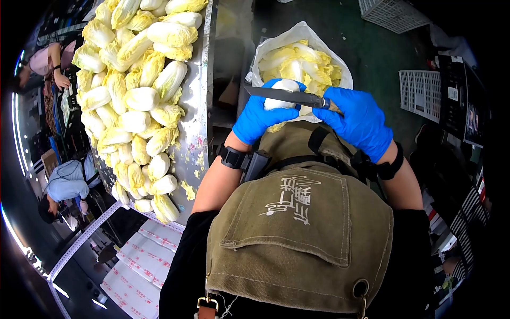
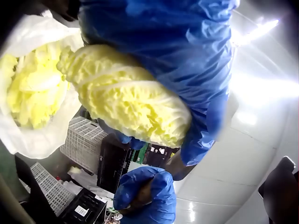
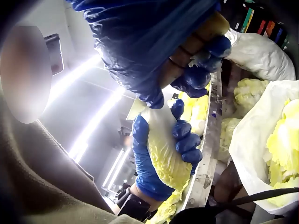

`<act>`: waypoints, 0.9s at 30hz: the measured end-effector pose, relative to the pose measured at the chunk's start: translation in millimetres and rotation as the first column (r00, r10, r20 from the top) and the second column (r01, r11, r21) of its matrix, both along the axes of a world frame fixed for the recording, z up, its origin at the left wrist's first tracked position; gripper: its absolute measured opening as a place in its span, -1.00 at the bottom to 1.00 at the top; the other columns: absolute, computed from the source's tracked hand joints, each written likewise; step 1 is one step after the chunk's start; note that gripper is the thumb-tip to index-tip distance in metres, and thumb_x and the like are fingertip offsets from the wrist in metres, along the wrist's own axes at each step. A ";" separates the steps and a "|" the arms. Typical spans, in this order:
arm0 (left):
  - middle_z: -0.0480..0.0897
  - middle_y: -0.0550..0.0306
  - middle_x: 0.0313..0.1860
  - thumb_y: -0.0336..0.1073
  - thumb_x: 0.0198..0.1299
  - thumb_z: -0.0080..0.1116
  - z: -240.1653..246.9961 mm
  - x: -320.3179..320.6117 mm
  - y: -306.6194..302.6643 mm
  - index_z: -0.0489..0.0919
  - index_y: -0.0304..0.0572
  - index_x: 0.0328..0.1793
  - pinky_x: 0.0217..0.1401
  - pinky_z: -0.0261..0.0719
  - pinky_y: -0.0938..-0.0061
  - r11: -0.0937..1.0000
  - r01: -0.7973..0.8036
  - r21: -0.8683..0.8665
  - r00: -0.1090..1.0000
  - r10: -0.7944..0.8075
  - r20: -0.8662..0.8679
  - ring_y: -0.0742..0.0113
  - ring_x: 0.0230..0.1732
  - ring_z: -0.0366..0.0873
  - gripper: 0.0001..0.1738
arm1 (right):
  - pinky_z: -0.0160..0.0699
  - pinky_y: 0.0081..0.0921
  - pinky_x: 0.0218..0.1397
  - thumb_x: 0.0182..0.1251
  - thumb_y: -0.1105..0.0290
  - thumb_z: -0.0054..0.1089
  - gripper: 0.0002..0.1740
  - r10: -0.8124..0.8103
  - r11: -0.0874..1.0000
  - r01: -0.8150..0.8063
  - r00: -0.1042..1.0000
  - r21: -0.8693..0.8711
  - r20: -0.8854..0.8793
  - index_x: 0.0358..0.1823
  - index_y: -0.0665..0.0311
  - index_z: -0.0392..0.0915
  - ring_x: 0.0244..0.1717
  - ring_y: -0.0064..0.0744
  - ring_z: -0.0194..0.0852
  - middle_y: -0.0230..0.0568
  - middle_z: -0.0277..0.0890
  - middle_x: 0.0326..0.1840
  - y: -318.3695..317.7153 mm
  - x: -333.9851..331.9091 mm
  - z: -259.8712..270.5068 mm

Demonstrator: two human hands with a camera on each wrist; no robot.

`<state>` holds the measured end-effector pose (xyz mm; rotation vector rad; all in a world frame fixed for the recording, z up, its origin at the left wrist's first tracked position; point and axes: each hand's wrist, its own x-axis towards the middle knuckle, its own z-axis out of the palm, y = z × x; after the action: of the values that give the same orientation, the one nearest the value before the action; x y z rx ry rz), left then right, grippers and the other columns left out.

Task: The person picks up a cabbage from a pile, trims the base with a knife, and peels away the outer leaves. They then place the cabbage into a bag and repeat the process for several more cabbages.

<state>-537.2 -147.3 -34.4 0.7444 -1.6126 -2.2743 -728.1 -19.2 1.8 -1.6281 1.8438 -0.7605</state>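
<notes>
My left hand point(image 1: 255, 119), in a blue glove, grips a pale napa cabbage point(image 2: 126, 98), with its fingers and thumb round the sides. The cabbage's white base points up in the head view, and its yellow leafy end shows in the right wrist view. In my right hand point(image 1: 364, 122), also gloved in blue, is a knife point(image 1: 287, 97), its brown handle point(image 3: 205, 37) enclosed by the fingers. The dark blade lies across the white base in the head view, pointing left. Below both hands, a white bag point(image 1: 342, 72) holds loose yellow cabbage leaves point(image 1: 303, 66).
On my left, a metal table point(image 1: 197, 114) carries a large pile of napa cabbages point(image 1: 135, 101). White plastic crates point(image 1: 419, 93) stand on the floor to the right. Printed white boxes point(image 1: 141, 255) lie at lower left. Two other people point(image 1: 69, 181) are beyond the table.
</notes>
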 end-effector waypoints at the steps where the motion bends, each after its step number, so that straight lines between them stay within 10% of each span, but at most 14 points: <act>1: 0.60 0.12 0.05 -0.46 -0.05 0.38 -2.1 3.8 -0.3 0.46 -0.27 0.19 0.11 0.53 0.43 0.999 0.009 0.049 1.000 -0.009 0.004 0.36 0.01 0.55 -0.40 | 0.42 -0.29 -0.41 0.23 0.11 0.24 -0.67 -0.021 0.999 0.020 1.000 0.034 0.011 -0.32 0.26 0.49 -0.44 -0.03 0.50 -0.07 0.50 -0.45 1.0 -2.3 -3.1; 7: 0.53 0.01 0.07 -0.20 -0.08 0.40 2.2 7.9 3.4 0.36 -0.28 0.29 0.04 0.51 0.42 0.990 -0.032 0.140 0.999 0.036 -0.027 0.29 0.00 0.52 -0.23 | 0.48 -0.26 -0.39 0.27 0.04 0.18 -0.63 -0.244 0.961 0.251 0.967 0.119 -0.069 -0.31 0.24 0.56 -0.43 -0.01 0.54 0.02 0.52 -0.47 8.7 -29.5 -30.8; 10: 0.50 0.01 0.15 -0.18 -0.02 0.37 0.9 0.6 -1.5 0.28 -0.25 0.39 0.13 0.47 0.41 0.775 -0.121 0.620 0.981 0.190 -0.046 0.24 0.05 0.51 -0.16 | 0.47 -0.27 -0.39 0.27 0.04 0.19 -0.63 -0.254 0.959 0.251 0.967 0.132 0.007 -0.30 0.25 0.56 -0.44 -0.01 0.53 0.03 0.53 -0.47 9.1 -25.1 -18.7; 18: 0.52 0.12 0.09 -0.25 -0.11 0.53 11.2 -6.6 -8.4 0.40 -0.20 0.24 0.16 0.48 0.41 0.993 -0.054 -0.104 0.981 0.072 0.180 0.35 0.11 0.46 -0.24 | 0.41 -0.30 -0.45 0.26 0.05 0.20 -0.65 -0.126 0.991 0.127 0.992 -0.031 0.011 -0.39 0.21 0.51 -0.48 -0.09 0.50 -0.12 0.51 -0.49 -0.3 -13.4 9.9; 27: 0.56 0.13 0.02 -0.28 -0.12 0.52 3.3 -20.0 -4.5 0.47 -0.21 0.17 0.15 0.48 0.41 0.994 -0.012 -0.111 0.998 0.018 0.056 0.36 0.06 0.49 -0.32 | 0.42 -0.31 -0.44 0.25 0.08 0.21 -0.69 -0.047 0.998 0.043 0.995 -0.041 -0.088 -0.38 0.18 0.48 -0.47 -0.11 0.49 -0.16 0.50 -0.48 -1.3 -12.9 6.2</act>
<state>-557.2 -151.8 -31.1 0.7976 -1.7364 -2.1516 -741.0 -20.5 8.0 -1.6743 1.9452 -0.7586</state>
